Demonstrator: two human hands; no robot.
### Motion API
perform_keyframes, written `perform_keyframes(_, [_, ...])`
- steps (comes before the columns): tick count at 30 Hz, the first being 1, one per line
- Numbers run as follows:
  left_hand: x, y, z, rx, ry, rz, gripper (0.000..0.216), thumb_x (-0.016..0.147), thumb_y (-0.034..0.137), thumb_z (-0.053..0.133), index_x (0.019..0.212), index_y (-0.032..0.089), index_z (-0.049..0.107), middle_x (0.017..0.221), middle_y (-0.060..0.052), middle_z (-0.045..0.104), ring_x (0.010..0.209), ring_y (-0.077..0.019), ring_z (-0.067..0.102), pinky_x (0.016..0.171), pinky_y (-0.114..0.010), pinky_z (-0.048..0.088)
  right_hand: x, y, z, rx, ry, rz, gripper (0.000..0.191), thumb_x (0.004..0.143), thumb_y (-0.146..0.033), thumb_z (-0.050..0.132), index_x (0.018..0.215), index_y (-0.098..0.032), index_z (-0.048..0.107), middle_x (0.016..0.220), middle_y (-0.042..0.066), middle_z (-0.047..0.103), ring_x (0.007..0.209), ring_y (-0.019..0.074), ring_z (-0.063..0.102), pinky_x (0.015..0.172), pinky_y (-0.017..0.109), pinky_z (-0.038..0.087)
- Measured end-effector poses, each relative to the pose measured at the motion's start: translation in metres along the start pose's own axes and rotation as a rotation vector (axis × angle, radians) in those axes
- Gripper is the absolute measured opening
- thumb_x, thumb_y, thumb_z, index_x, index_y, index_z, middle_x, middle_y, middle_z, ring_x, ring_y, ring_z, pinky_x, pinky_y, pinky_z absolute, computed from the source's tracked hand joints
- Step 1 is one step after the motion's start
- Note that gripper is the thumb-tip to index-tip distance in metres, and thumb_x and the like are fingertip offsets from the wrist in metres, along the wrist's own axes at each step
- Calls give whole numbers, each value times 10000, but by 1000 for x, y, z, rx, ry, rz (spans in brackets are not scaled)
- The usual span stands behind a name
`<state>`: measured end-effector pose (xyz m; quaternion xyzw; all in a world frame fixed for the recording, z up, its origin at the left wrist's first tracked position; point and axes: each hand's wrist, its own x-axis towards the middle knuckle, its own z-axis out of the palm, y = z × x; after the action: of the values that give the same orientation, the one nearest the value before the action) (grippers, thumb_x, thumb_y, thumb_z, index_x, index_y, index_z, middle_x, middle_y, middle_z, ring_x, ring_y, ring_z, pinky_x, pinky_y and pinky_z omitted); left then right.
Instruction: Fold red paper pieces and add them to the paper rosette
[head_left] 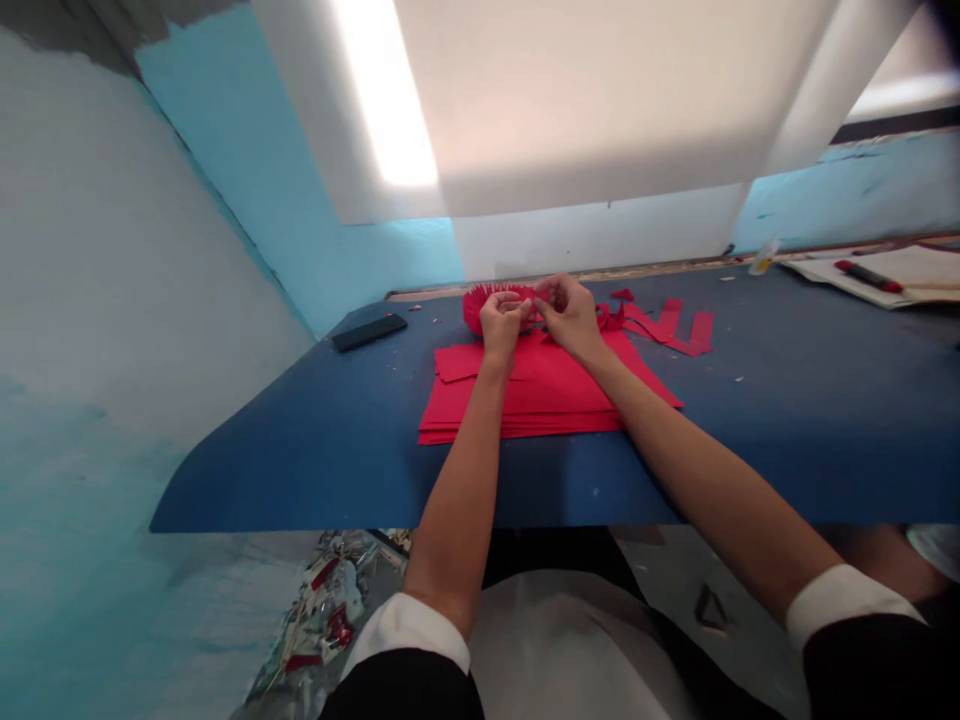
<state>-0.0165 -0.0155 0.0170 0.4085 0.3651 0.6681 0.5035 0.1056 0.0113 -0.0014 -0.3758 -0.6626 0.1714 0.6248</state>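
My left hand (pixel 502 325) and my right hand (pixel 570 313) meet above a stack of red paper sheets (pixel 555 400). Fingertips on both sides pinch a small piece of red paper (pixel 538 298), mostly covered by the fingers. Just behind my left hand sits a round red paper piece with a spiky, fringed top (pixel 474 308); its right part is hidden. A smaller cut red sheet (pixel 459 363) lies on the stack's left side, under my left wrist. Loose red paper strips (pixel 679 330) lie to the right of my right hand.
The blue-covered table (pixel 300 450) ends at a wall on the left. A black phone (pixel 369 332) lies at back left. At back right are a small bottle (pixel 763 258) and a red-and-black marker (pixel 868 277) on papers (pixel 919 265). Scraps litter the floor (pixel 330 610).
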Motion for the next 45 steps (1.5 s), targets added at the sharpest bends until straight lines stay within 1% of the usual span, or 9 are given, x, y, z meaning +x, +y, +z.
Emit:
perform_keyframes(5, [0, 0, 2, 69, -32, 2, 158, 918, 58, 709, 804, 160, 668, 619, 35, 630, 543, -66, 562, 605, -204, 467, 1, 6, 0, 9, 15, -34, 166, 908, -316, 758, 1018, -245, 656, 739, -18, 513, 656, 177, 523, 680, 367, 521])
perform_keyframes(10, [0, 1, 2, 27, -38, 6, 219, 917, 89, 757, 731, 155, 661, 608, 41, 612, 525, -49, 523, 604, -196, 446, 0, 5, 1, 61, 12, -41, 162, 931, -361, 717, 1015, -247, 640, 786, 7, 584, 682, 176, 550, 672, 356, 526])
perform_keyframes(18, [6, -4, -2, -21, -47, 23, 240, 903, 38, 682, 699, 160, 650, 584, 44, 568, 517, -63, 497, 579, -209, 403, -2, -3, -1, 43, -81, -68, 165, 840, -207, 723, 988, -233, 657, 786, 8, 608, 691, 172, 557, 688, 355, 496])
perform_keyframes(24, [2, 1, -2, -49, -29, 32, 299, 871, 9, 641, 617, 164, 607, 540, 43, 528, 498, -75, 478, 557, -221, 373, 0, -3, -2, 165, -4, 14, 130, 912, -365, 666, 952, -248, 625, 771, 8, 617, 660, 173, 569, 660, 349, 487])
perform_keyframes(28, [-2, 5, -1, -87, 31, 7, 311, 872, 12, 660, 606, 163, 603, 556, 40, 550, 507, -79, 503, 566, -220, 395, 3, -1, -3, 214, -70, 102, 326, 985, -493, 557, 762, -254, 556, 635, 2, 564, 545, 166, 496, 576, 345, 443])
perform_keyframes(30, [-2, 6, 0, -101, 29, -2, 317, 890, 21, 658, 611, 165, 608, 565, 36, 557, 512, -82, 507, 568, -221, 404, 4, -2, -4, 214, -97, 106, 350, 989, -486, 547, 728, -254, 532, 624, 5, 562, 539, 163, 487, 578, 346, 443])
perform_keyframes(34, [-2, 5, 1, -120, 19, -3, 340, 950, 64, 622, 625, 165, 627, 570, 26, 548, 522, -86, 512, 571, -226, 420, 2, -6, -4, 217, -52, 88, 114, 910, -356, 655, 924, -263, 590, 699, -11, 582, 606, 166, 522, 606, 331, 461])
perform_keyframes(37, [0, 3, 0, -89, 8, -8, 356, 973, 82, 591, 631, 168, 639, 554, 23, 551, 503, -83, 498, 549, -221, 409, -1, -9, -3, 176, -62, 20, 259, 837, -292, 746, 1054, -267, 607, 817, -1, 609, 688, 164, 559, 619, 312, 458])
perform_keyframes(45, [4, -3, 0, 59, -2, 58, 169, 902, 97, 757, 790, 175, 658, 617, 58, 585, 530, -63, 523, 590, -197, 448, 2, -4, -1, 100, 29, 44, 195, 911, -399, 733, 910, -252, 605, 757, 4, 589, 706, 173, 566, 652, 328, 494])
